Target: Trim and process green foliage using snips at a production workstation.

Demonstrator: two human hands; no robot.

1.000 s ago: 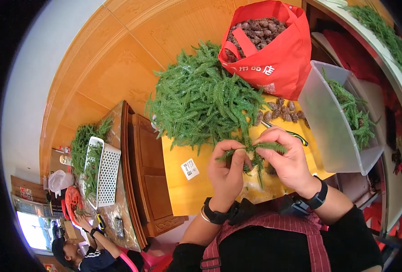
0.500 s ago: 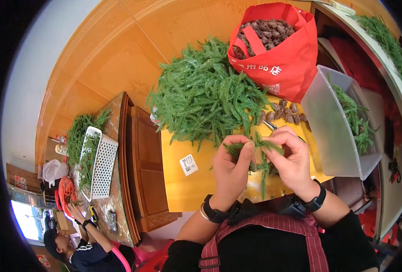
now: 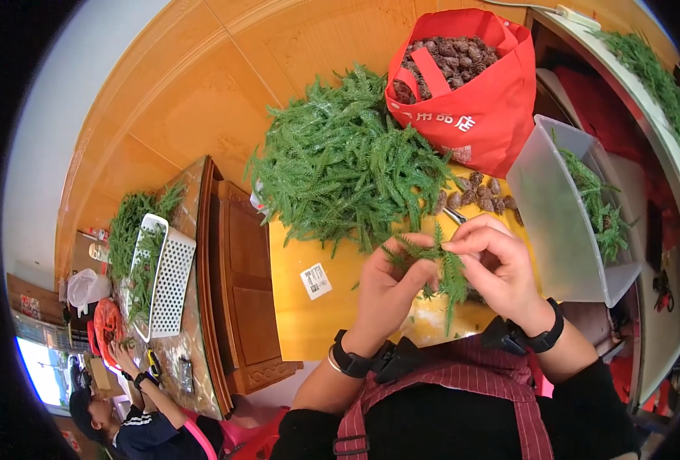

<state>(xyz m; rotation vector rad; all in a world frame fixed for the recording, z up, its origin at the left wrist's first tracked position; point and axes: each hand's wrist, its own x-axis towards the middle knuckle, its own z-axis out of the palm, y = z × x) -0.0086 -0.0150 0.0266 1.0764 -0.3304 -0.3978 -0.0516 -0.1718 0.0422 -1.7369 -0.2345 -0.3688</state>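
Note:
Between my two hands is an artificial pine sprig (image 3: 453, 277), its green needled branches spreading out and hanging down over the yellow tabletop (image 3: 302, 326). My left hand (image 3: 395, 280) is closed on the sprig's left side, thumb bent across it. My right hand (image 3: 497, 264) pinches near the sprig's top with thumb and forefinger. Just beyond my hands lie several loose pine cones (image 3: 486, 195) and a metal-tipped tool (image 3: 455, 215), partly hidden by my right hand. A large heap of green pine sprigs (image 3: 348, 157) covers the table's far side.
A red bag (image 3: 493, 123) full of pine cones stands at the back. To the right is a translucent plastic bin (image 3: 562, 230) with sprigs inside. At left, a white perforated basket (image 3: 175, 284) sits on another table, where a co-worker (image 3: 137, 425) handles something by a red bag.
The sprig has turned and its branches hang differently between my hands. My right fingers have shifted to its top, and my left thumb has lowered.

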